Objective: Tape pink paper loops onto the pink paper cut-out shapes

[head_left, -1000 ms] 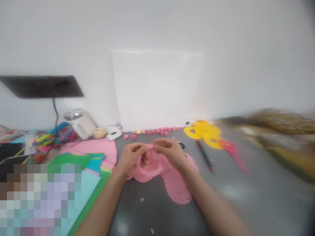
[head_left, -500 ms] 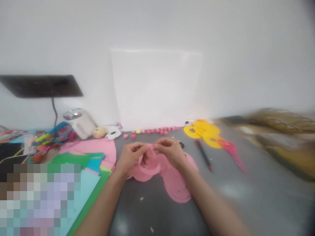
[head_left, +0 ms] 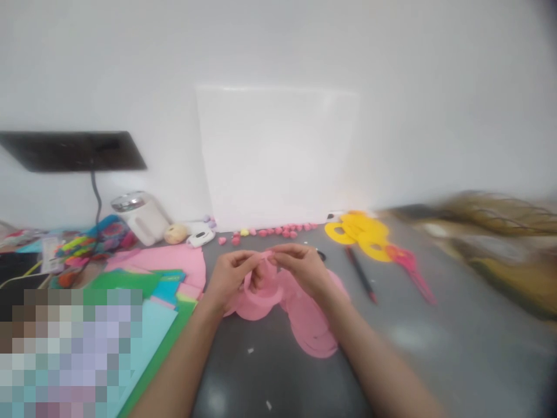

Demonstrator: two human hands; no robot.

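Observation:
Between my two hands a pink paper ring (head_left: 266,297) is held up by its far edge, above the grey table. My left hand (head_left: 232,276) pinches it from the left, thumb and fingers pressed together. From the other side my right hand (head_left: 300,267) grips the same edge with its fingertips, close to the left ones. Below lie more pink paper circles (head_left: 311,331), overlapping, some partly covered by my right hand and forearm. Exactly how the fingertips meet the paper is blurred.
Yellow paper rings (head_left: 363,232), a dark pencil (head_left: 362,276) and pink scissors (head_left: 411,270) lie on the right. Coloured paper sheets (head_left: 159,325) are stacked on the left. Small pink pieces (head_left: 285,231) line the back, before a white sheet (head_left: 278,157) on the wall.
Both hands stay nearly in place, with a slight shift of the fingertips at the top of the pink ring. Nothing else has visibly moved.

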